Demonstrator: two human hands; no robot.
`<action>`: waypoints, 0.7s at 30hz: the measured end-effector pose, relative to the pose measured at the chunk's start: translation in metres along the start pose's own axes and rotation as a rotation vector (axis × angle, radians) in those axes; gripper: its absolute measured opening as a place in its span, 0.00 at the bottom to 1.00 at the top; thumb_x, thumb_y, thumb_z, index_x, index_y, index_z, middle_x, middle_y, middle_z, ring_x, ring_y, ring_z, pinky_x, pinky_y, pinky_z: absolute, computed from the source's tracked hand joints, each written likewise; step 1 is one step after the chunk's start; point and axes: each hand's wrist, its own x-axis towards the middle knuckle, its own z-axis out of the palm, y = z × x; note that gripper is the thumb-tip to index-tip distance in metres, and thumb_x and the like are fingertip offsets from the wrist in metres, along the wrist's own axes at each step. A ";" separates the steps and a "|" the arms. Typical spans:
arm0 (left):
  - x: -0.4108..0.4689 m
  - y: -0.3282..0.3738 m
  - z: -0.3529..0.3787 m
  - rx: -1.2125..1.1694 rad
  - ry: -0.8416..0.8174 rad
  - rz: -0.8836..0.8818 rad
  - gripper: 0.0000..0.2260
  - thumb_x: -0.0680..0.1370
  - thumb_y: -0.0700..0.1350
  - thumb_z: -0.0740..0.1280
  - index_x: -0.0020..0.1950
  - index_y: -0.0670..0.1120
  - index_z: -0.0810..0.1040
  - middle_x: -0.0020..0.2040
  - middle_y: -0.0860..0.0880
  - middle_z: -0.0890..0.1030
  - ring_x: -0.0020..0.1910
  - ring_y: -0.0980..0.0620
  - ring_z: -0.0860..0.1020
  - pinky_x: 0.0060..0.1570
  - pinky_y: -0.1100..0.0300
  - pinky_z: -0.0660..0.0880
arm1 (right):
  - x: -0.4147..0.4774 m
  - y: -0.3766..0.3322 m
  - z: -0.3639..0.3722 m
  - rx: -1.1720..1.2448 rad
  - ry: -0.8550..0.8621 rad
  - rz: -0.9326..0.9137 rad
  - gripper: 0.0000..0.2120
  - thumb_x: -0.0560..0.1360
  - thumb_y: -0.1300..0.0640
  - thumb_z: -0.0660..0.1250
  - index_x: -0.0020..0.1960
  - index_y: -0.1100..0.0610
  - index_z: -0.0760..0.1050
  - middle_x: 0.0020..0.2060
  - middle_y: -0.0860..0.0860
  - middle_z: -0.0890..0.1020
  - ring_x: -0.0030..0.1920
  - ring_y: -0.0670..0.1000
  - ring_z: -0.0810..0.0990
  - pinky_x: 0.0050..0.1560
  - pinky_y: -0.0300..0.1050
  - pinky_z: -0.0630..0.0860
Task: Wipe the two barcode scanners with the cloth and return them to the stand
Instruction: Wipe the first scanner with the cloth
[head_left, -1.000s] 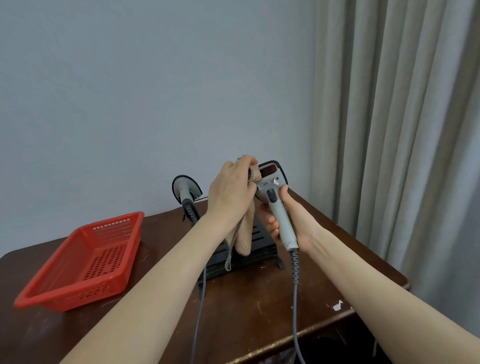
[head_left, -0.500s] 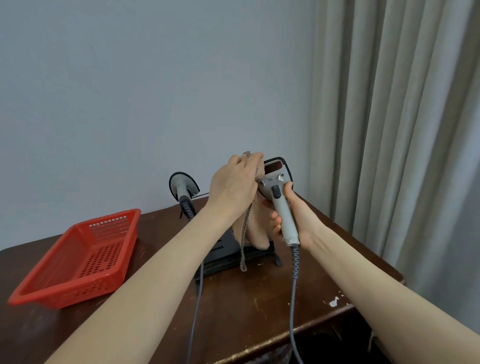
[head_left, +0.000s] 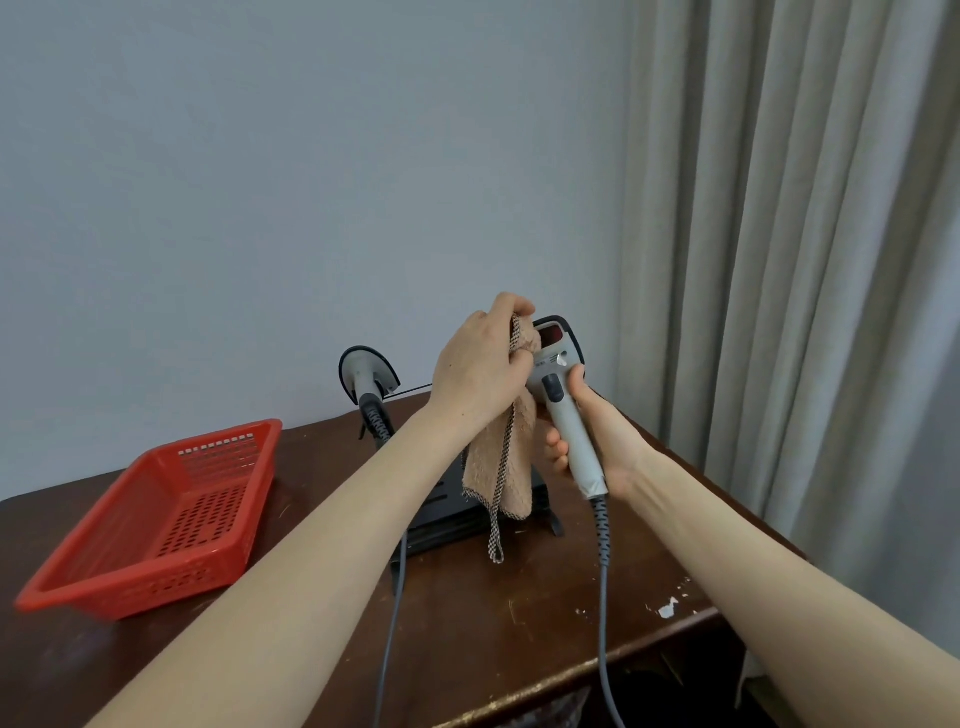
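Note:
My right hand (head_left: 584, 441) grips the handle of a grey barcode scanner (head_left: 563, 410), held upright above the table with its dark head and red window facing me. My left hand (head_left: 480, 374) holds a bunched beige cloth (head_left: 501, 462) against the left side of that scanner's head; the cloth's checkered edge hangs down. A second grey scanner (head_left: 366, 376) stands in the black stand (head_left: 447, 512) behind my left forearm, head up. The forearm and the cloth partly hide the stand.
A red perforated plastic basket (head_left: 156, 512) sits at the left of the dark wooden table (head_left: 519, 613). Grey cables (head_left: 602, 613) run from both scanners over the front edge. A grey curtain (head_left: 779, 260) hangs at the right, a plain wall behind.
My left hand has moved the cloth slightly over the scanner's head, and both hands have shifted a little with the scanner. The second scanner has stayed in the stand.

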 end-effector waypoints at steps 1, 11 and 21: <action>0.000 0.003 0.002 -0.050 0.000 0.002 0.19 0.74 0.38 0.60 0.64 0.50 0.68 0.57 0.49 0.77 0.56 0.50 0.74 0.53 0.54 0.72 | 0.000 0.000 0.001 -0.003 -0.008 0.005 0.28 0.73 0.30 0.56 0.42 0.55 0.74 0.25 0.52 0.74 0.21 0.46 0.72 0.21 0.35 0.72; -0.004 -0.001 0.000 0.184 0.025 0.087 0.20 0.78 0.40 0.59 0.70 0.51 0.64 0.56 0.48 0.75 0.54 0.49 0.73 0.42 0.59 0.68 | -0.001 0.000 0.000 0.063 -0.020 -0.005 0.28 0.74 0.31 0.56 0.44 0.56 0.74 0.24 0.52 0.73 0.20 0.45 0.71 0.20 0.34 0.70; -0.012 0.000 0.015 0.076 0.094 0.019 0.25 0.78 0.39 0.59 0.74 0.52 0.58 0.58 0.47 0.74 0.55 0.48 0.72 0.47 0.54 0.72 | -0.001 -0.002 -0.005 0.010 0.010 -0.002 0.29 0.74 0.30 0.54 0.45 0.56 0.73 0.25 0.52 0.72 0.20 0.45 0.70 0.19 0.34 0.70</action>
